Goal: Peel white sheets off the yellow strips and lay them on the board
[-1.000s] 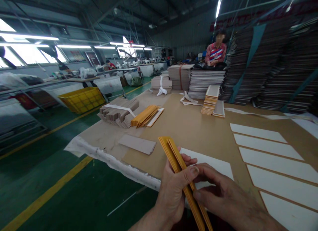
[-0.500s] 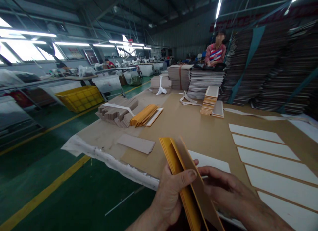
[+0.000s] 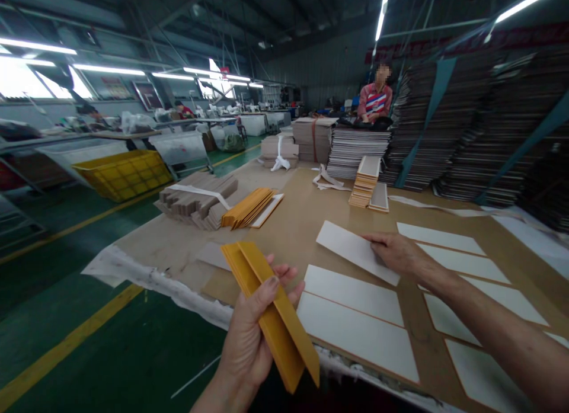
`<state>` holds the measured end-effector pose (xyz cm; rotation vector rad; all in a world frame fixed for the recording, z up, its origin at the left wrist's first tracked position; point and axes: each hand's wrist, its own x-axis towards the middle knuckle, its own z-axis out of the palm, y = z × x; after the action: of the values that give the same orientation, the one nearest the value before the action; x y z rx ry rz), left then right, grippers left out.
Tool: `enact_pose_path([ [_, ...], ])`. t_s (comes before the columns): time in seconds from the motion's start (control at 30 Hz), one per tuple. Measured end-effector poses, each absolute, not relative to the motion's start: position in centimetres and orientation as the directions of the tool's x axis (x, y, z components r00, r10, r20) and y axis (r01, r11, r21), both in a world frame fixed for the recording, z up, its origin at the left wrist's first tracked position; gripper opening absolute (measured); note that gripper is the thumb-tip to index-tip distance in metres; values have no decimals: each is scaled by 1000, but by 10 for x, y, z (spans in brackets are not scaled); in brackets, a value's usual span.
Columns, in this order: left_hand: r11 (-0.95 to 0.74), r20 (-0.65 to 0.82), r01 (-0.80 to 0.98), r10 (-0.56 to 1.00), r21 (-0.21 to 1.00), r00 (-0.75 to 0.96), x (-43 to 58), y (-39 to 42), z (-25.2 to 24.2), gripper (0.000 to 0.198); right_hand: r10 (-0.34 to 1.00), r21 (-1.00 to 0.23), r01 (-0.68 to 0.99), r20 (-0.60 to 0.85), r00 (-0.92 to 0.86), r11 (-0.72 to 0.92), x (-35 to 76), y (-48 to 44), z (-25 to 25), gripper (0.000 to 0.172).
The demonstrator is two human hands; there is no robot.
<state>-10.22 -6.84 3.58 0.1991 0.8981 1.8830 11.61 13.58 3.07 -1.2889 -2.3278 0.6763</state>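
My left hand (image 3: pixel 251 327) grips a small stack of yellow-orange cardboard strips (image 3: pixel 282 333), its thumb across the front and the fingertips showing behind. One strip of that stack is fanned apart from the others. To the right, my right hand (image 3: pixel 400 253) pinches a single pale board strip (image 3: pixel 349 247) by its far right edge, low over the table; whether it touches the surface I cannot tell. Just nearer lie two white strips (image 3: pixel 355 327) with orange edges, side by side. Under my right forearm runs a row of several more white strips (image 3: pixel 482 288), partly covered by the arm.
On the brown-covered table (image 3: pixel 293 217) sit a fanned orange stack (image 3: pixel 249 208), a tied grey bundle (image 3: pixel 200 194) and a pile of orange-edged strips (image 3: pixel 364 185). Tall board stacks (image 3: pixel 462 122) line the back right. A person (image 3: pixel 376 102) is behind the table.
My right hand has left the stack and moved right and away with one strip. My left hand and its stack have shifted left in view. Two laid strips now show plainly beside them.
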Motion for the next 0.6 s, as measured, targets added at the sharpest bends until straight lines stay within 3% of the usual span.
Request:
enact_pose_path([
  [0.13,-218,-237,-690,833,691,-500,-108,-69,33,58,799,-596,635,18,-601,492,108,150,7,40],
  [0.33,-202,-237,-705,849,680,-472,-107,-67,26,60,754,-585,622,-27,-656,520,105,156,-4,22],
  [0.6,-191,-227,-712,865,675,-448,-93,-61,28,62,749,-551,599,75,-658,581,96,140,6,21],
])
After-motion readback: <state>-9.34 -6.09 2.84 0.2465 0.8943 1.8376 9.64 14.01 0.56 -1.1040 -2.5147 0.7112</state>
